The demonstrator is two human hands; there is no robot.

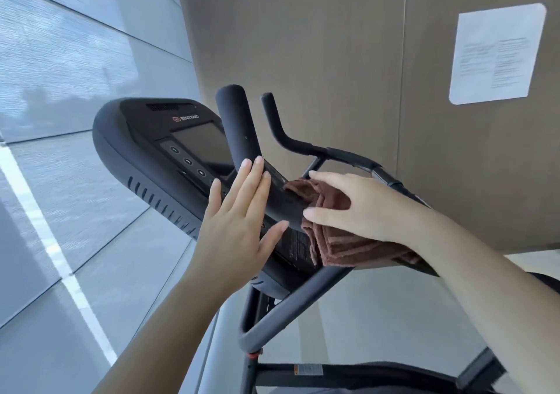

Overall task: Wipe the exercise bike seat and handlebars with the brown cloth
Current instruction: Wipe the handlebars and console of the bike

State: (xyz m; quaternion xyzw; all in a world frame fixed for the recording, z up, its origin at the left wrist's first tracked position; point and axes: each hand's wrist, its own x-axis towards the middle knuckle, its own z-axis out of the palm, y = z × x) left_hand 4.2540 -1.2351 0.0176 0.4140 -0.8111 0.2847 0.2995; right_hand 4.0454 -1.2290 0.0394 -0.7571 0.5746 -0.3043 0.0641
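The exercise bike's black handlebars (239, 126) rise in the middle of the view, with a second bar (291, 139) behind. The folded brown cloth (342, 242) is wrapped against the near bar's lower bend. My right hand (357, 208) lies over the cloth and presses it on the bar, thumb below and fingers spread on top. My left hand (239, 220) is flat and open, fingers together, resting against the left side of the same bar, holding nothing. The seat is not clearly in view.
The bike's console (169, 148) with a dark screen and round buttons sits left of the bars. A lower curved grip (291, 302) and frame parts lie below. A brown wall panel with a white paper notice (497, 54) stands behind; grey wall to the left.
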